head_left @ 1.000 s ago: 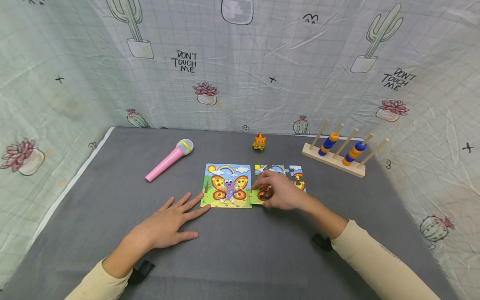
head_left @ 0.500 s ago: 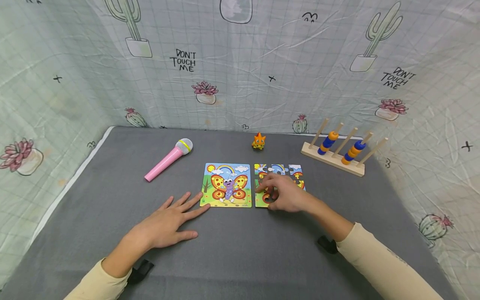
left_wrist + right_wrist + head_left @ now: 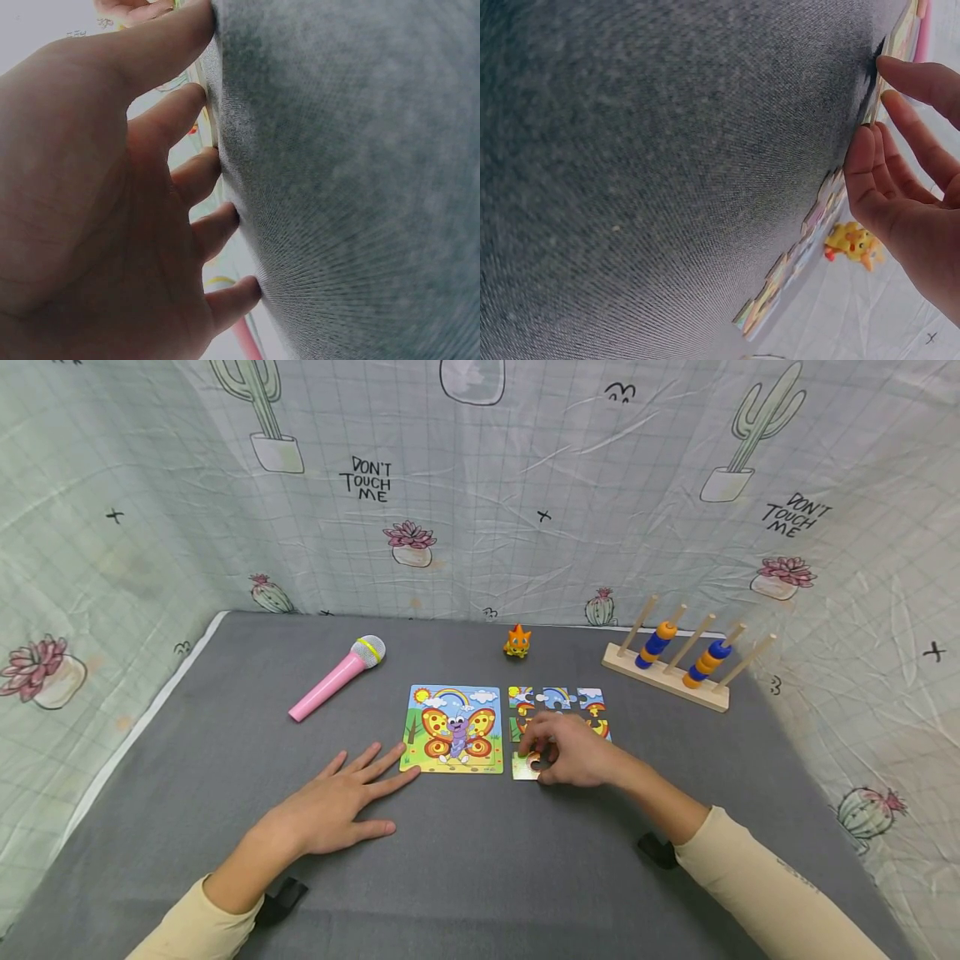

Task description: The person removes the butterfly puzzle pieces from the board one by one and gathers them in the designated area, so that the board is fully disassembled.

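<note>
In the head view a butterfly picture board (image 3: 453,727) lies flat at the table's middle. My left hand (image 3: 333,806) rests on the table with spread fingers, the fingertips at the board's lower left corner. My right hand (image 3: 573,750) pinches a green corner puzzle piece (image 3: 521,768), which lies just right of the board. Behind it are other puzzle pieces (image 3: 557,698) in loose rows, some hidden under the hand. In the right wrist view, the right hand (image 3: 911,146) has thumb and fingertips at the piece's edge. The left wrist view shows the left hand (image 3: 135,187) with fingertips on the cloth.
A pink toy microphone (image 3: 333,681) lies at the back left. An orange toy figure (image 3: 517,642) stands behind the puzzle pieces. At the back right is a wooden peg stand (image 3: 667,677) with blue and orange beads. A patterned cloth (image 3: 480,510) hangs behind the grey table.
My right hand has moved a little right, drawing the corner puzzle piece away from the board and slightly nearer the table's front. A gap now shows behind the piece. My left hand stays put.
</note>
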